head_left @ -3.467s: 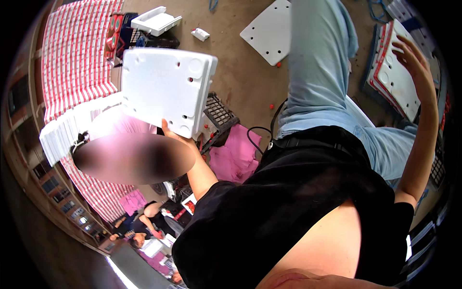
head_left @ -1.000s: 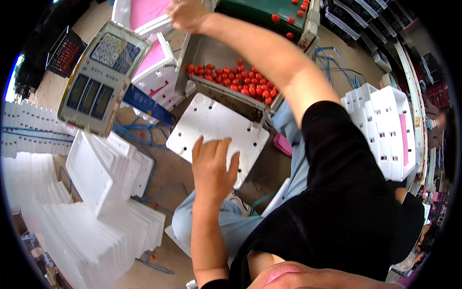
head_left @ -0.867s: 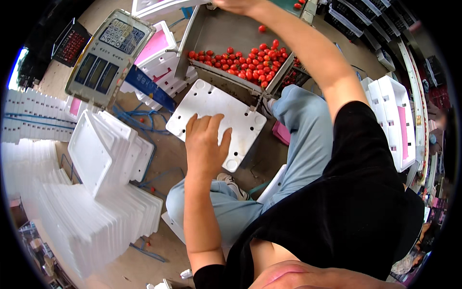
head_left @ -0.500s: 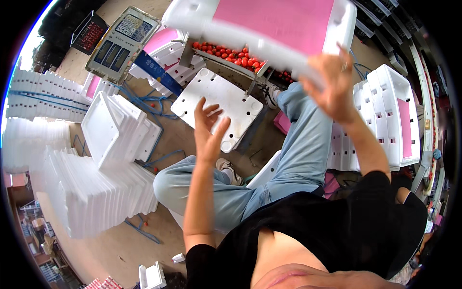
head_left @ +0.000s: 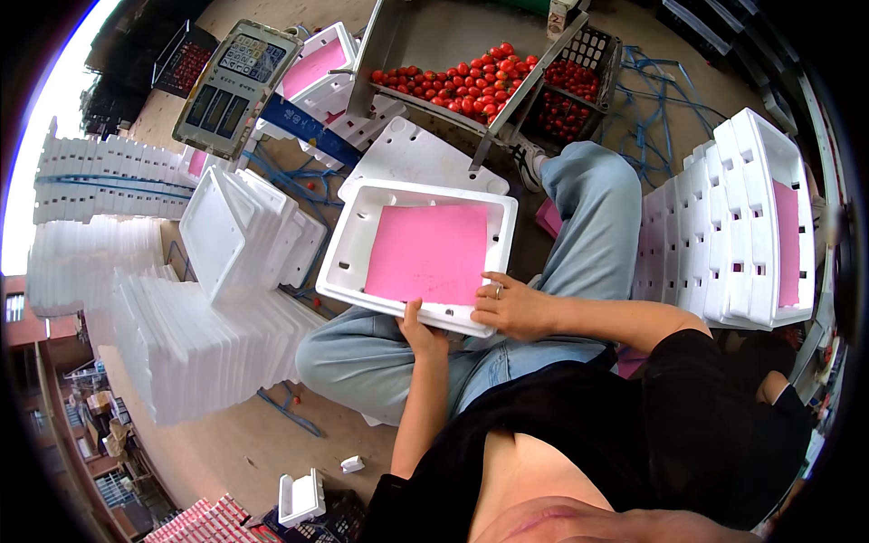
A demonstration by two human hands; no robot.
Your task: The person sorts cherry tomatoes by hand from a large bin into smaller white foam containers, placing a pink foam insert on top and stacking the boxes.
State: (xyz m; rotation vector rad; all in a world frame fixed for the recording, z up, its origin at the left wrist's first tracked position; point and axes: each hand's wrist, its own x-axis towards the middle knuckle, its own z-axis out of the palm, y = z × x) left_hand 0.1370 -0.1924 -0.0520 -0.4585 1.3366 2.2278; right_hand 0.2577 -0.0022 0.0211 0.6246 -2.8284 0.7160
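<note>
1. Above the person's lap is a shallow, rectangular white foam tray point(head_left: 354, 237), round-cornered, with a smooth, flat pink sheet point(head_left: 427, 253) lining its floor.
2. Left hand point(head_left: 424, 333): thumb on the tray's near rim, gripping it; the other fingers are mostly hidden below.
3. Right hand point(head_left: 512, 305), ringed: fingers bent over the rim near the closer right corner, holding it.
4. Beyond, the tray partly hides a flat white slab point(head_left: 412, 154); whether they touch, I cannot tell.
5. Past that, glossy red tomatoes point(head_left: 466, 89) fill the near part of a metal trough point(head_left: 434, 36).
6. Left: a boxy scale display point(head_left: 237, 86) and thin white stacked panels point(head_left: 208, 353). Right: nested white trays point(head_left: 715, 226).
</note>
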